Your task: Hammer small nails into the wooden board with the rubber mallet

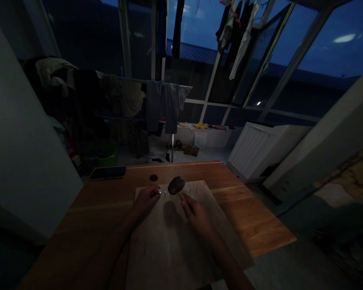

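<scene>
A pale wooden board [175, 245] lies on a brown wooden table [248, 217]. My right hand [196, 215] is closed round the handle of a hammer [176, 186], whose dark rounded head hangs just above the board's far edge. My left hand [147, 198] rests on the board's far left corner with fingers pinched on something small, possibly a nail, too small and dim to be sure. The hammer head is a short way right of those fingertips.
A dark phone [108, 172] lies at the table's far left edge, with a small round hole [153, 177] in the tabletop beside it. Beyond stand a clothes rack [157, 100] with hanging garments, a white radiator [260, 149] and large dark windows.
</scene>
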Action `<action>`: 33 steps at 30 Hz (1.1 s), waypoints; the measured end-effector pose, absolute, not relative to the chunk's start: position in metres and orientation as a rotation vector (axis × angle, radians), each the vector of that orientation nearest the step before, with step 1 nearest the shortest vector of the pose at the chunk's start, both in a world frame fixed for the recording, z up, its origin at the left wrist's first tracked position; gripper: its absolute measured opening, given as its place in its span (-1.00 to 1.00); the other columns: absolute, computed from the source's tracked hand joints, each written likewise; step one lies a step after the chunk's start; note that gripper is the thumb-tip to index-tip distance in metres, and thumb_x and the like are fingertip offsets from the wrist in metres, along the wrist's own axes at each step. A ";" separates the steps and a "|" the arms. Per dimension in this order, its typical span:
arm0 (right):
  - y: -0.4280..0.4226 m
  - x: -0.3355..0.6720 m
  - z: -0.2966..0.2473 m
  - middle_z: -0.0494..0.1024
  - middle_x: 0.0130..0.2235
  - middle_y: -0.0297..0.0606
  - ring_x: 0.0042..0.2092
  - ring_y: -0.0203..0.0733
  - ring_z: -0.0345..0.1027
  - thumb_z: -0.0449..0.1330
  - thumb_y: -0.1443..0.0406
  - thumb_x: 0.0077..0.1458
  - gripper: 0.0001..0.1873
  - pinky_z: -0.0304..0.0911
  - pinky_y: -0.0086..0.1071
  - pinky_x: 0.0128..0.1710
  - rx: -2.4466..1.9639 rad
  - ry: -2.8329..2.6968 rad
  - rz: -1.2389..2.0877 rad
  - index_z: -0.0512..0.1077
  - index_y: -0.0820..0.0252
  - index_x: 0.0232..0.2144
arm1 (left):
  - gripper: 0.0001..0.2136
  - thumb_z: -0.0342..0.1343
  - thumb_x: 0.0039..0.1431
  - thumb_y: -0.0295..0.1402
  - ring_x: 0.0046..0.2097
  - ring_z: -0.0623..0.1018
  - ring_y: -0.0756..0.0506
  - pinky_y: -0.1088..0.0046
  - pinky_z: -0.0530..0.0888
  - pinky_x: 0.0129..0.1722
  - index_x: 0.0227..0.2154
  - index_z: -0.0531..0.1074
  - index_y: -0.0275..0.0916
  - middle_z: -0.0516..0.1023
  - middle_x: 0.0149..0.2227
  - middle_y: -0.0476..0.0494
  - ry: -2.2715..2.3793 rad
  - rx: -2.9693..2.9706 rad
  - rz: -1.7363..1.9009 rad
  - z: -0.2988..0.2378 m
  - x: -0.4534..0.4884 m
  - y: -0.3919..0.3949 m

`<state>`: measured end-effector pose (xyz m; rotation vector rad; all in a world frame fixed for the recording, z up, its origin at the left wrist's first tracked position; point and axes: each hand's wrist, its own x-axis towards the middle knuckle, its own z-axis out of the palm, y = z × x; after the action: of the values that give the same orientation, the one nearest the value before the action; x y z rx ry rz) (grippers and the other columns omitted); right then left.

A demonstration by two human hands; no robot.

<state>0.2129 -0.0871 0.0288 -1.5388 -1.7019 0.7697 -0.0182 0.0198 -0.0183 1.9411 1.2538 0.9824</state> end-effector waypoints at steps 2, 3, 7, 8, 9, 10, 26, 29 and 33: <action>-0.080 0.200 0.035 0.71 -0.05 -0.01 -0.04 0.09 0.61 -0.03 0.06 0.38 -0.42 0.43 -0.18 -0.02 -1.525 -1.751 0.725 0.46 0.26 0.23 | -0.73 0.18 0.09 -0.35 -0.25 0.66 -0.14 0.35 0.55 -0.13 -0.13 0.59 -0.22 0.70 -0.30 -0.11 1.243 1.915 0.986 -0.019 -0.018 0.020; -0.077 0.195 0.037 0.70 -0.04 -0.01 -0.03 0.07 0.61 -0.03 0.08 0.38 -0.44 0.43 -0.20 -0.03 -1.514 -1.778 0.703 0.46 0.24 0.22 | -0.72 0.18 0.09 -0.35 -0.25 0.66 -0.15 0.35 0.55 -0.14 -0.12 0.59 -0.23 0.71 -0.30 -0.12 1.238 1.901 0.986 -0.019 -0.018 0.020; -0.074 0.179 0.040 0.70 -0.04 -0.02 -0.07 0.04 0.62 -0.04 0.15 0.41 -0.50 0.41 -0.25 -0.07 -1.511 -1.870 0.653 0.44 0.20 0.23 | -0.78 0.17 0.11 -0.33 -0.23 0.67 -0.18 0.35 0.53 -0.16 -0.19 0.58 -0.23 0.71 -0.28 -0.15 1.224 1.900 0.964 -0.016 -0.018 0.018; -0.074 0.177 0.039 0.70 -0.05 0.00 -0.07 0.04 0.63 -0.04 0.17 0.41 -0.51 0.40 -0.26 -0.08 -1.527 -1.896 0.649 0.43 0.22 0.23 | -0.79 0.16 0.11 -0.33 -0.21 0.67 -0.18 0.35 0.53 -0.16 -0.21 0.58 -0.23 0.72 -0.26 -0.15 1.215 1.912 0.966 -0.014 -0.018 0.018; -0.074 0.175 0.038 0.70 -0.06 0.02 -0.08 0.06 0.63 -0.04 0.20 0.41 -0.51 0.40 -0.26 -0.10 -1.548 -1.924 0.646 0.43 0.24 0.23 | -0.80 0.16 0.11 -0.33 -0.20 0.67 -0.19 0.35 0.53 -0.15 -0.23 0.58 -0.22 0.72 -0.24 -0.16 1.208 1.922 0.972 -0.013 -0.018 0.017; -0.075 0.174 0.036 0.71 -0.07 0.04 -0.09 0.06 0.64 -0.04 0.22 0.41 -0.52 0.40 -0.26 -0.11 -1.565 -1.949 0.644 0.44 0.25 0.22 | -0.81 0.16 0.11 -0.33 -0.18 0.67 -0.20 0.35 0.52 -0.15 -0.24 0.58 -0.22 0.72 -0.23 -0.15 1.202 1.930 0.974 -0.011 -0.018 0.017; -0.106 0.230 0.034 0.68 0.04 -0.03 0.03 0.05 0.59 -0.05 0.06 0.40 -0.44 0.40 -0.20 0.02 -1.612 -1.740 0.738 0.44 0.18 0.25 | -0.68 0.19 0.17 -0.37 -0.06 0.62 -0.19 0.26 0.53 0.02 0.00 0.53 -0.23 0.64 -0.07 -0.21 1.349 2.166 1.065 -0.026 -0.018 0.016; -0.123 0.258 0.036 0.66 0.08 -0.05 0.09 0.08 0.55 -0.04 0.06 0.39 -0.46 0.38 -0.18 0.07 -1.676 -1.726 0.714 0.48 0.13 0.21 | -0.83 0.11 0.28 -0.40 -0.02 0.60 -0.17 0.27 0.53 0.02 -0.11 0.53 -0.21 0.60 -0.06 -0.22 1.221 2.373 1.209 -0.021 -0.010 0.005; -0.133 0.272 0.025 0.66 0.08 -0.03 0.08 0.08 0.56 -0.09 0.08 0.42 -0.45 0.35 -0.16 0.10 -1.760 -1.688 0.665 0.47 0.15 0.22 | -0.85 0.03 0.37 -0.45 -0.16 0.59 -0.11 0.37 0.54 -0.12 -0.17 0.52 -0.22 0.61 -0.22 -0.16 0.794 2.761 0.962 -0.003 0.027 -0.024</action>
<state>0.2721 -0.1333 0.0247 -1.7595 -1.6882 0.6648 0.0272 -0.0241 -0.0028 2.7609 0.7937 0.9617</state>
